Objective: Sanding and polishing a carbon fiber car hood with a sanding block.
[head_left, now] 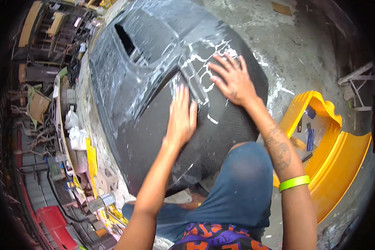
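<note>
A large black carbon-weave car hood (162, 141) lies below me, wet and streaked with whitish suds. Two slotted vents are cut into it; the far one shows as a dark opening. My left hand (181, 112) lies on the hood beside the nearer vent, fingers stretched out and pointing away from me. Whether anything thin is under its palm is hidden. My right hand (233, 81) rests on the hood's right part with its fingers spread, next to branching trails of white foam (204, 79). Nothing shows in it.
To the right, a yellow curved body panel (337, 162) lies on the wet concrete floor (296, 54), with small tools inside its frame. Along the left stand cluttered parts, white bags (77, 137), a metal can (107, 200) and a red panel (56, 227). A grey metal stand (358, 81) is far right.
</note>
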